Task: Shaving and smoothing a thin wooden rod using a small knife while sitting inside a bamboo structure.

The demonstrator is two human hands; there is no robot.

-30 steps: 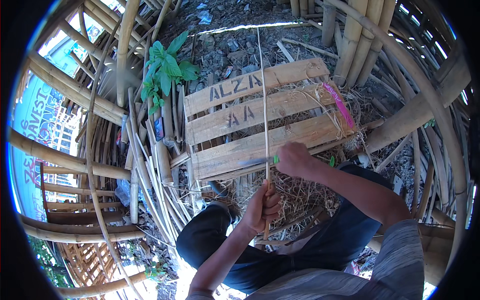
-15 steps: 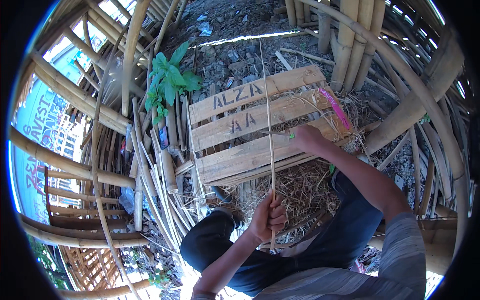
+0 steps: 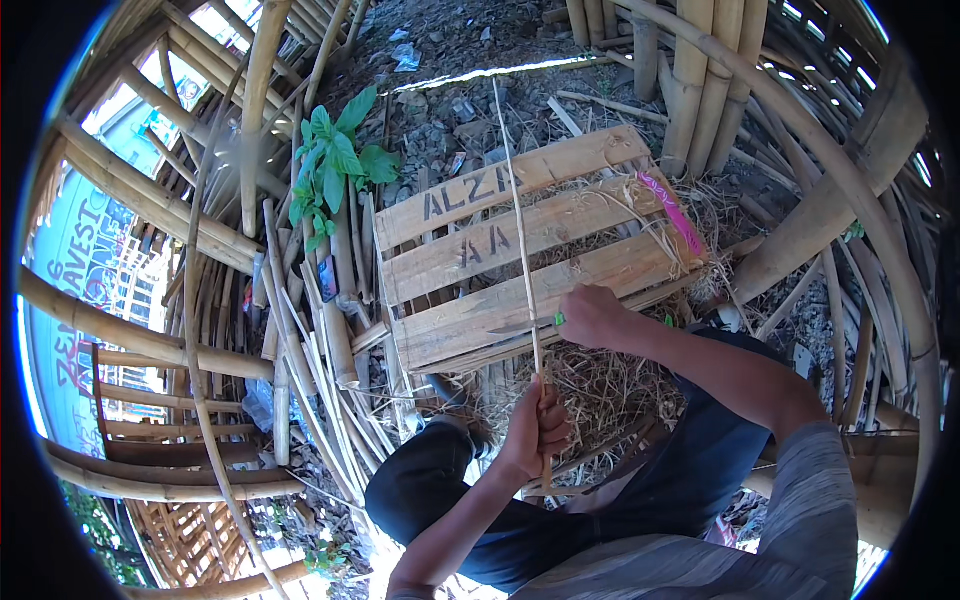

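Observation:
My left hand [image 3: 533, 432] is closed round the lower end of a long, thin bamboo strip [image 3: 522, 228], which points up and away from me, tilted slightly left. In my right hand [image 3: 597, 318] is a small knife [image 3: 513, 329]; a bit of green shows at its handle, and most of the handle is hidden in my fist. The blade lies across the strip, a short way above my left hand. Behind the strip a wooden slatted crate [image 3: 440, 328] with dark stencilled letters rests on the ground, a pink strip at its right end.
Pale shavings [image 3: 600, 390] lie between my legs and the crate. Many cut bamboo strips [image 3: 318, 400] are heaped to the left, beside a leafy green plant [image 3: 335, 160]. Thick bamboo poles [image 3: 690, 90] stand at the far right, and a bamboo lattice frames the left side.
My right hand and the knife have moved down along the strip toward my left hand. The strip's far tip has swung a little to the left.

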